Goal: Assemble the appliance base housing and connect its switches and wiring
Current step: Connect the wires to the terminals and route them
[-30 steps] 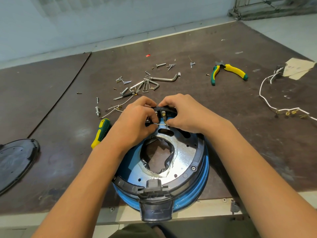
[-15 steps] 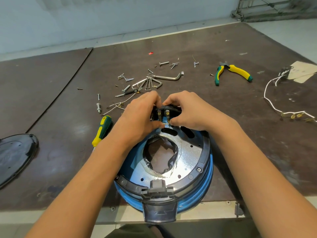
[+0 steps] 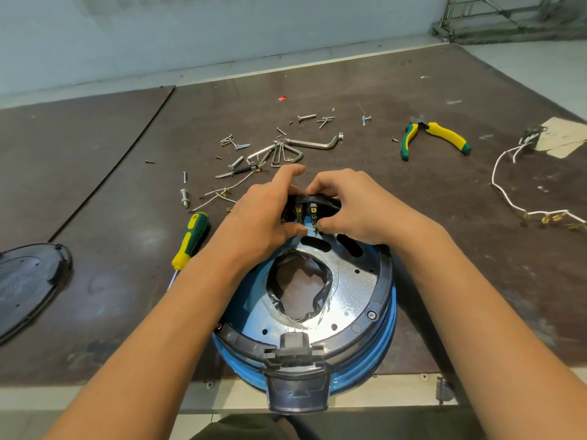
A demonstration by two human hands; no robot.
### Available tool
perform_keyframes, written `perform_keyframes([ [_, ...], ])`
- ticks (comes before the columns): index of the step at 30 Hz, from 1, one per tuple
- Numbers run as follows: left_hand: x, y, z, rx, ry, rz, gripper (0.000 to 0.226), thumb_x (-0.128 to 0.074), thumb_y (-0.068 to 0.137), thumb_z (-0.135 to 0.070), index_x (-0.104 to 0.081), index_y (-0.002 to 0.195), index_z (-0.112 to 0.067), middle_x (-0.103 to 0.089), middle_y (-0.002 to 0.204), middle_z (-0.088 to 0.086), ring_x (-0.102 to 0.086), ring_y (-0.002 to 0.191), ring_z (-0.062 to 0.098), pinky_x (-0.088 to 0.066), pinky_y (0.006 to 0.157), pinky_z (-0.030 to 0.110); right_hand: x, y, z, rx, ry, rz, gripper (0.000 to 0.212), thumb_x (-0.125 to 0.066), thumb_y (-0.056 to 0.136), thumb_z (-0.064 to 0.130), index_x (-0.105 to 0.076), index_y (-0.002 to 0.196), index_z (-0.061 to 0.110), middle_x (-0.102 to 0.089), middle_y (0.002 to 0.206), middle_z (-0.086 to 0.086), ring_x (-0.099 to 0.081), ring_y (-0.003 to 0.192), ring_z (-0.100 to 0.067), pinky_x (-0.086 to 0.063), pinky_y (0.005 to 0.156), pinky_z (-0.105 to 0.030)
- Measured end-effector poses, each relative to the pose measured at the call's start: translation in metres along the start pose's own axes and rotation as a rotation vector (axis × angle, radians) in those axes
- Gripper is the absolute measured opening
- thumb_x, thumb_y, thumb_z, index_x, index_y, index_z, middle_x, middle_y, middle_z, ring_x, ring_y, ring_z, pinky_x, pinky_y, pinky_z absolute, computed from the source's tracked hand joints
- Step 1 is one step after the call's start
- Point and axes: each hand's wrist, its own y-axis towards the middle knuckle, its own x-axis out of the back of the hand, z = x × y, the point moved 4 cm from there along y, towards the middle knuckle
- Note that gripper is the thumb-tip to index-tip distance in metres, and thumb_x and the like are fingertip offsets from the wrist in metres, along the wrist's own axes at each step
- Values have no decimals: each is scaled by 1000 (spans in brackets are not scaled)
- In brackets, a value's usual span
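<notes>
The round appliance base housing (image 3: 359, 300), blue outside with a black rim and a shiny metal plate, lies upside down at the table's near edge. At its far rim sits a black switch block (image 3: 306, 208) with brass terminals. My left hand (image 3: 263, 217) grips the block's left side, thumb against a thin wire (image 3: 309, 228) at the terminals. My right hand (image 3: 355, 208) holds the block's right side and pinches that wire's other end with thumb and fingertip.
A green-yellow screwdriver (image 3: 190, 239) lies left of the housing. Loose screws, hex keys (image 3: 286, 150) and thin wires lie beyond the hands. Pliers (image 3: 435, 136) lie far right, a white wire harness (image 3: 521, 198) at the right edge, a black cover (image 3: 28, 281) at the left.
Both hands stayed on the switch block; the fingers shifted, my left index finger lifted and the brass terminals show more. The view moved slightly.
</notes>
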Motion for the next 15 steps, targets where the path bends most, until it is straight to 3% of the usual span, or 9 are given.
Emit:
perform_keyframes([
  [4,-1,1,0,-2,8,3,91,-86,73,-17,-33,146,-22,-65,128,-3,-61,115,21,-49,100,41,0,0,0,1,-6,-3,41,-80,73,14,-63,106,31,-70,105,4,-65,92,-13,-57,80,-36],
  [9,-2,2,1,0,35,14,87,-85,74,-19,-34,144,-21,-63,131,1,-60,117,24,-49,100,45,0,-1,1,1,-5,6,45,-80,74,14,-61,111,33,-70,108,5,-65,100,-15,-56,88,-41],
  [15,-3,3,1,12,49,22,84,-84,75,-19,-34,143,-22,-63,131,1,-60,116,25,-49,98,45,-1,-1,1,-3,1,11,43,-79,75,14,-60,107,34,-71,105,4,-65,99,-16,-57,86,-42],
])
